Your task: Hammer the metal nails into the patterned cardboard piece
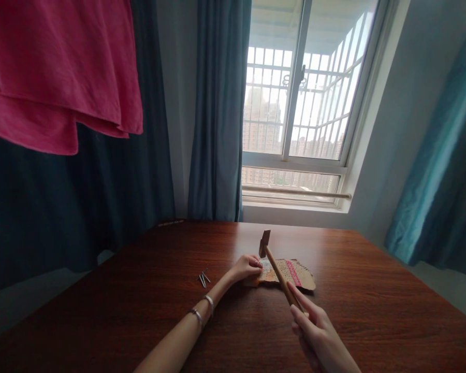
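My right hand is closed round the wooden handle of a small hammer. The hammer's head is raised a little above a piece of cardboard with a pink strip and dotted pattern, lying on the brown wooden table. At the cardboard's left edge, just under the hammer head, my left hand has its fingers pinched together; what they hold is too small to make out. Two bracelets sit on my left wrist.
A few loose nails lie on the table left of my left hand. Behind the table are a barred window, blue curtains on both sides, and a pink cloth hanging at the upper left.
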Available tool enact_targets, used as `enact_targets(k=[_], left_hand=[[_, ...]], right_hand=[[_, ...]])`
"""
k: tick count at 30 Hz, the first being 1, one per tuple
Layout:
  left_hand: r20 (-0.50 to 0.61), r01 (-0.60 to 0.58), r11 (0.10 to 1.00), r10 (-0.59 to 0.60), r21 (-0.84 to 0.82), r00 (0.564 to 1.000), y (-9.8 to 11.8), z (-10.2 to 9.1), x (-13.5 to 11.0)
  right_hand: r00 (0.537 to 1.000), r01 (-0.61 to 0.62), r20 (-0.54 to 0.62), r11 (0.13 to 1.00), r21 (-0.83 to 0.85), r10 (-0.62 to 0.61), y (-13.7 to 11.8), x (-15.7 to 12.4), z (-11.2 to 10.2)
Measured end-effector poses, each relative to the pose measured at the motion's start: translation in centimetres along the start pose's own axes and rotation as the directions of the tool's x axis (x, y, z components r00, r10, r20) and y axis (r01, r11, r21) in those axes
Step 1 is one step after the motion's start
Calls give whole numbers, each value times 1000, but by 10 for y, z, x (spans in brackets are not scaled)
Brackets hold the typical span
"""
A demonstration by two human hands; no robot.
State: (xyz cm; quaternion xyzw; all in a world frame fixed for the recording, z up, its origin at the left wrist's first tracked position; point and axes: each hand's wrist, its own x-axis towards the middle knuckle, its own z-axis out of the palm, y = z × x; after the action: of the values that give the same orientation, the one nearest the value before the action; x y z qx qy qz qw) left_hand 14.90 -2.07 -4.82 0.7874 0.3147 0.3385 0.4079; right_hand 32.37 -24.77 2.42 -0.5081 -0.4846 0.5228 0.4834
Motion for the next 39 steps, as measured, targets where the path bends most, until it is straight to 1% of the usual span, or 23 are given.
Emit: enact_targets(k=[4, 8, 13, 16, 19, 23, 29, 33, 39], left_hand=[[40, 21, 1000, -21, -11, 999, 5, -4, -1], [78, 9, 1000, -8, -11, 997, 4, -6, -2], [66, -18, 1000, 17, 17, 998, 0, -5, 1], [63, -8, 999, 5, 33, 998, 0, -5, 3], [72, 1, 1000, -3, 22, 997, -1, -4, 5], [61, 5, 1000, -6, 26, 998, -6, -4, 7], [85, -30, 1000, 29, 8, 996, -11, -4, 10], [82, -4, 1000, 4, -5, 997, -7, -4, 9], [79, 72, 997, -70, -14, 994, 0, -4, 7]], right_hand=[[1000, -13, -24, 1000, 1, 13, 3, 1, -1], [998, -43, -44, 999, 16, 44, 6, 3, -3], [999, -32, -37, 999, 28, 33, 5, 3, -2], [999, -24, -35, 999, 31, 25, 5, 3, -1], [999, -31, -9, 999, 18, 31, 6, 3, -2], [999, -41, 3, 999, 10, 41, 3, 2, -3], [1000, 18, 3, 999, 31, -18, -4, 1, -1], [999, -23, 24, 1000, 15, 23, -7, -2, 2], [1000, -9, 21, 1000, 20, 8, -4, 1, 5]])
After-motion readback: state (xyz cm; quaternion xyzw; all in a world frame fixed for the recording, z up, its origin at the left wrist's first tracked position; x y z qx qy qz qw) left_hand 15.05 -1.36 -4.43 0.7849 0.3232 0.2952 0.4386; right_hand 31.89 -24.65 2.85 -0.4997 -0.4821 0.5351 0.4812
